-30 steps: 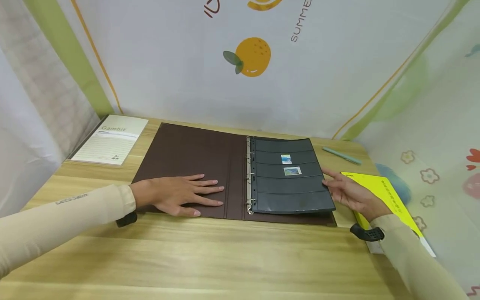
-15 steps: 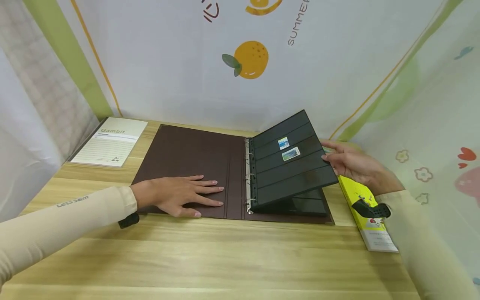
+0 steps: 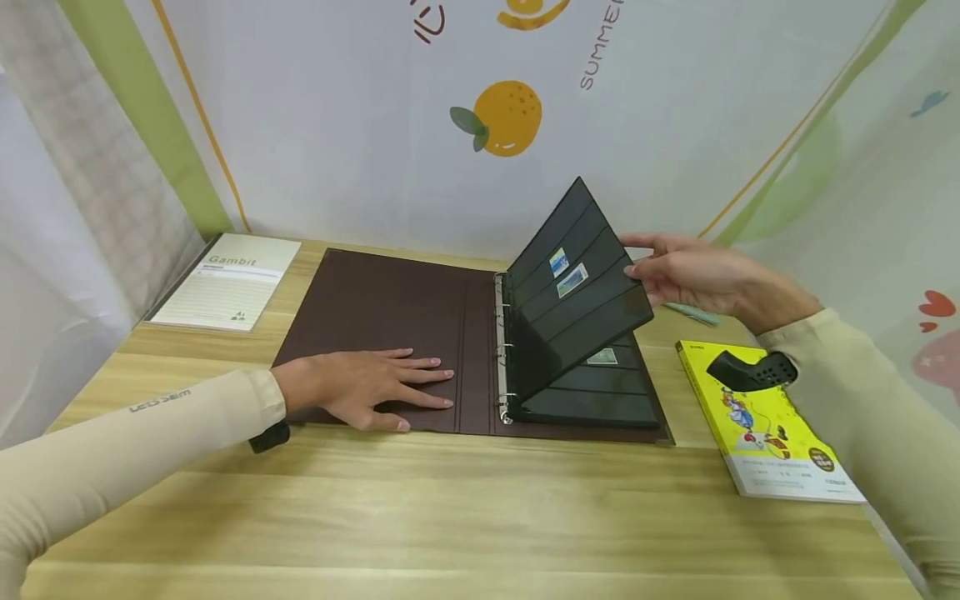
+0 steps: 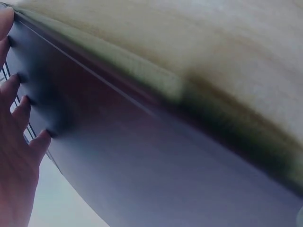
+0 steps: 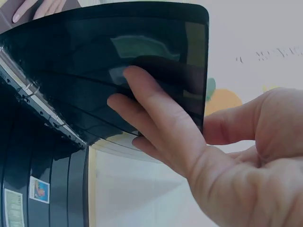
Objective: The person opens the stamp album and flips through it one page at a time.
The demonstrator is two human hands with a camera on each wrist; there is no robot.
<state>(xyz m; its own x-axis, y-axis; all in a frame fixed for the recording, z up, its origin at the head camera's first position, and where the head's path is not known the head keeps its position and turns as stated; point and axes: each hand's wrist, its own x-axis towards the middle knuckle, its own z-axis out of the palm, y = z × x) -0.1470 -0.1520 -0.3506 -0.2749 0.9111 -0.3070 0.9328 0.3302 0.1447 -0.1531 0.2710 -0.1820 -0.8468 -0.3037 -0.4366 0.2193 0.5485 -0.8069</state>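
A brown ring binder [image 3: 375, 317] lies open on the wooden table [image 3: 450, 517]. My left hand [image 3: 375, 390] presses flat on its left inner cover, fingers straight; the left wrist view shows those fingers [image 4: 19, 137] on the cover [image 4: 142, 170]. My right hand [image 3: 649, 265] pinches the outer edge of a black stamp page [image 3: 577, 308], which is raised steeply on the rings [image 3: 501, 350]. Two stamps [image 3: 564, 271] sit in its pockets. In the right wrist view, the fingers [image 5: 151, 113] lie behind the page [image 5: 85, 52] and the thumb in front. Another page with a stamp [image 3: 602, 357] lies flat beneath.
A lined notepad marked Gambit [image 3: 228, 283] lies at the back left. A yellow book [image 3: 765, 417] rests right of the binder, under my right forearm. A teal pen [image 3: 693, 314] lies behind it. Printed curtains close in the back and both sides.
My right hand has lifted the black page from flat to a steep tilt, swinging it up and leftward on the rings. My left hand has stayed flat on the cover.
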